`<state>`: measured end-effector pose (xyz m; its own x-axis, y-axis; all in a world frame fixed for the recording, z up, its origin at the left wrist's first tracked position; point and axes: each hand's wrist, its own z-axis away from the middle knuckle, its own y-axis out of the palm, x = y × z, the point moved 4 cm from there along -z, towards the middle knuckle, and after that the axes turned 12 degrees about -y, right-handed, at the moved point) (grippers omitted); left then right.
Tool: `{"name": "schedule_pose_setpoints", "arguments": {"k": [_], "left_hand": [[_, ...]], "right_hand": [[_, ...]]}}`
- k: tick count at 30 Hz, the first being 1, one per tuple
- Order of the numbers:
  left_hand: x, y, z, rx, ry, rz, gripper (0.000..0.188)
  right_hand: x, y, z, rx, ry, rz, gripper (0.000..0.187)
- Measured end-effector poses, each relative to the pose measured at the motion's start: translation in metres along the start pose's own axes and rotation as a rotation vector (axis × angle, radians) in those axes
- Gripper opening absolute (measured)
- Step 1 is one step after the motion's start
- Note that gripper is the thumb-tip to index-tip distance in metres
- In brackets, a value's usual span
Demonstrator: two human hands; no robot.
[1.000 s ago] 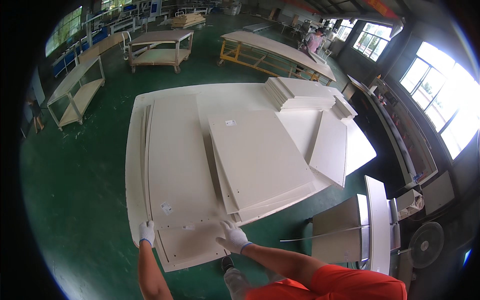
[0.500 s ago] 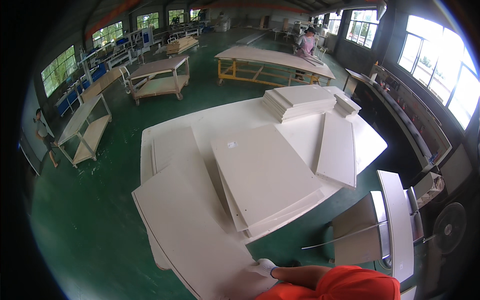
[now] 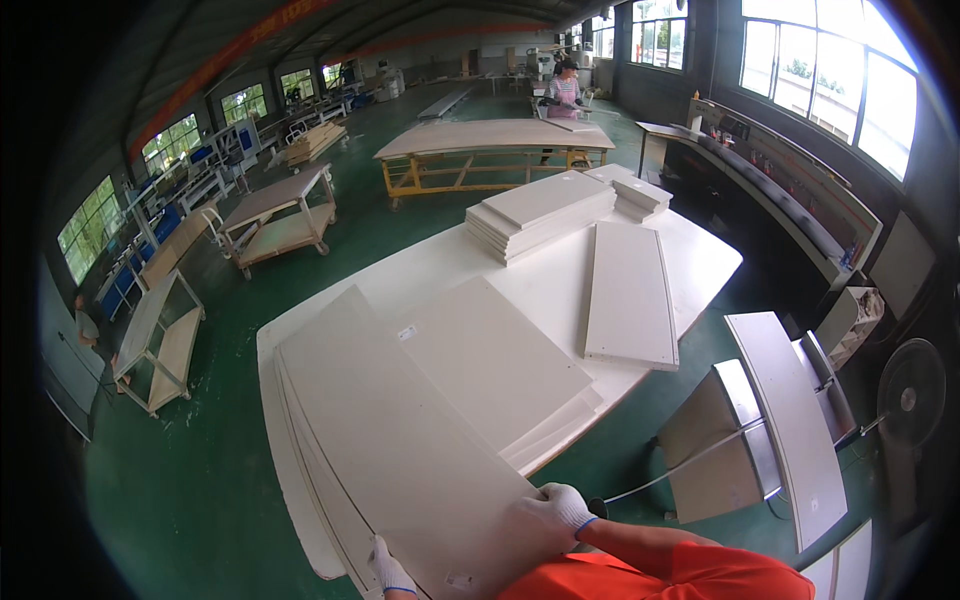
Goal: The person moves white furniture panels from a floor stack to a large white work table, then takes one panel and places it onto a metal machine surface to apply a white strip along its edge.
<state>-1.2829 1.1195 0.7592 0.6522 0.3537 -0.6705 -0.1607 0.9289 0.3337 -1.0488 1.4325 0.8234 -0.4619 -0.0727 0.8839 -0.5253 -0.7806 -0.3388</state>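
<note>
Clock here: 12 is running straight ahead over the white surface [image 3: 420, 255].

Long pale panel [image 3: 400, 420] is lying at 11 from the person's hands, long axis running 11 to 5, near end poking out past the surface toward the body. Left hand [image 3: 388, 568] is gripping its left long edge near that end; right hand [image 3: 556, 508] is clamping the right edge, sitting at about 2 from the left one. Both gloved, both touching, so I'm not calling either nearer. Fingers underneath are hiding from me; can't tell how deep the grip is going.

Other panel edges are showing along its left side. Its right side is overlapping the middle panel [image 3: 500, 350], which is lying at 12 from the right hand; can't tell from here if those two are touching. Narrow panel [image 3: 630, 295] is lying at 1 from the right hand, panel stack [image 3: 540, 215] sitting at 12, past the middle panel.

Labels: one white sticker [image 3: 459, 580] is sitting on the long panel's near end, between the hands. Another label [image 3: 407, 333] is showing on the middle panel's far left corner area. Print on both is coming out too small to read. Red banner [image 3: 250, 45] up at 11 is carrying yellow characters. Not spotting any brand.
</note>
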Motion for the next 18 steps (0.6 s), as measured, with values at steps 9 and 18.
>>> {"name": "schedule_pose_setpoints", "arguments": {"k": [9, 18], "left_hand": [[0.103, 0.329, 0.022, 0.257, 0.164, -0.926, 0.055], [0.308, 0.566, -0.006, 0.557, 0.215, -1.229, 0.048]], "right_hand": [[-0.071, -0.232, 0.024, -0.499, 0.123, -0.074, 0.046], [-0.18, -0.422, -0.016, -0.806, 0.321, -0.297, 0.042]]}}
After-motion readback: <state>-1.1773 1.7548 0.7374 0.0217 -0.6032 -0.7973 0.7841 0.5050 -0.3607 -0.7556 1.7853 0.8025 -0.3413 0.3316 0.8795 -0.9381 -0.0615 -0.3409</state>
